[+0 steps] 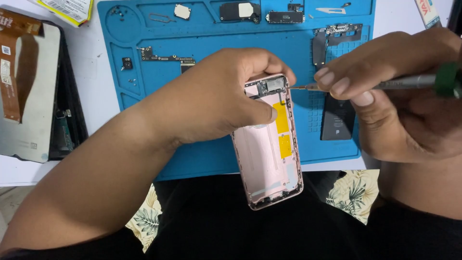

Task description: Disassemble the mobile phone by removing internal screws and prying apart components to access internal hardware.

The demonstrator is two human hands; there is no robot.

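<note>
One gutted pink phone shell (269,159), yellow-taped inside.

My white table (96,82) carries a blue repair mat (211,159) strewn with small phone parts (240,10) and a black battery (338,118); a detached screen panel (29,91) lies left

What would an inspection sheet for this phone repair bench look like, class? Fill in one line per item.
Surface: blue repair mat on a white table.
Job's things: pink phone shell, opened; screwdriver tip at its top edge.
Clutter: black battery, small removed parts, detached screen at left.
Grips: left hand holds the shell; right hand holds the screwdriver.
Cables: orange flex ribbon on the screen.
Surroundings: leaf-print cloth below.
</note>
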